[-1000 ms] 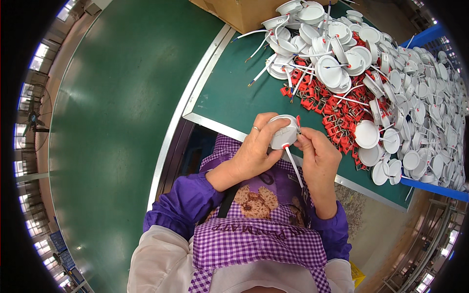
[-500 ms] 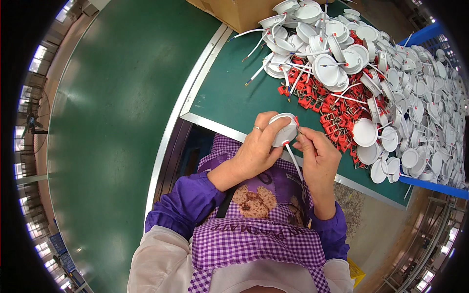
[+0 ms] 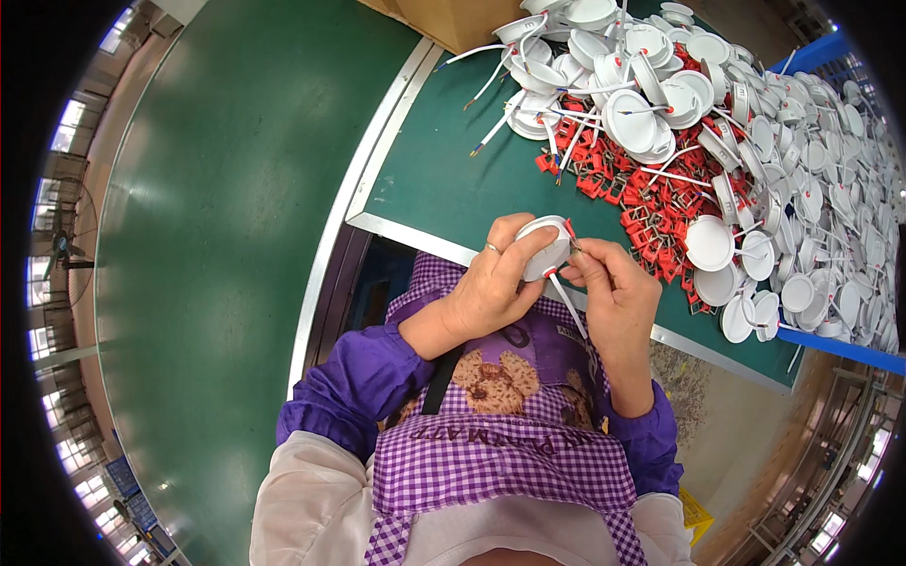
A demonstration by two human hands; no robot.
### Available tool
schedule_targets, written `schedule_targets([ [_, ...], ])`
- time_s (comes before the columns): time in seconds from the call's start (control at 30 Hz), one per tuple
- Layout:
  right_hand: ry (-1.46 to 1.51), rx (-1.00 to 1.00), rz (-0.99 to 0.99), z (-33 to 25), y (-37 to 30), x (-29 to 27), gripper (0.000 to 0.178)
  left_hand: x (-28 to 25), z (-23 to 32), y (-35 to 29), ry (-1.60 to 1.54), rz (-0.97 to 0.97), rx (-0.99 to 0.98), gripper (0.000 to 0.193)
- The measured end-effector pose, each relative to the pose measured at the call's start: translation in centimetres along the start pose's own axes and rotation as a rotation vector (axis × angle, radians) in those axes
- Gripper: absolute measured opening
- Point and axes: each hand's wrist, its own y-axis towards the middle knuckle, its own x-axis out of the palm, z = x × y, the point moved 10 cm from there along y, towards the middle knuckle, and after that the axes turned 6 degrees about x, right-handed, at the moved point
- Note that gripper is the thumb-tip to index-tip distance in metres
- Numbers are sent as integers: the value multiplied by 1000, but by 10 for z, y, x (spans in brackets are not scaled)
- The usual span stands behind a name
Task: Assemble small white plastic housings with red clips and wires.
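Note:
My left hand (image 3: 472, 300) is closed round a small round white downlight (image 3: 545, 257), its thumb lying across the flat face. From a red spot on the lamp's near edge, a white cable (image 3: 567, 304) hangs toward my apron. At the lamp's right rim sits a red spring clip (image 3: 570, 229) with a thin metal part. My right hand (image 3: 613, 294) pinches that metal part between thumb and fingertips, and the fingertips partly hide it. Both hands are above the near edge of the green table (image 3: 425, 203).
Loose red spring clips (image 3: 651, 226) lie heaped beyond my right hand. Many white downlights (image 3: 634, 123) with cables are piled around them, filling a blue crate (image 3: 845, 351) at the right. A cardboard box (image 3: 453, 21) stands at the far edge. A wide green surface (image 3: 217, 283) runs along the left.
My right fingers have shifted slightly at the clip, and the clip's red part has tilted a little. My left hand keeps the same hold on the downlight. The view has moved slightly.

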Motion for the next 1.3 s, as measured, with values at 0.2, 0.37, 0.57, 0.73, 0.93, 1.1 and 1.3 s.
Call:
schedule_targets([
  [0.2,23,42,-52,14,0,-7,20,3,10,7,-39,-64,64,72],
  [0.37,391,110,-228,13,-13,13,52,-16,26,3,-6,-51,22,71],
  [0.57,374,167,-328,23,-24,29,40,-19,27,-13,-18,-132,-68,72],
  [0.73,469,310,-343,47,-28,31,36,-3,23,-20,-55,-247,-197,74],
  [0.93,233,197,-303,40,-29,2,31,16,-18,-38,-723,-135,-772,63],
  [1.1,-439,-136,21,28,-19,-66,31,-8,-47,-45,-1041,313,-1083,45],
  [1.3,-664,-144,-62,42,-15,-54,30,-14,-51,-57,-1056,443,-1180,43],
])
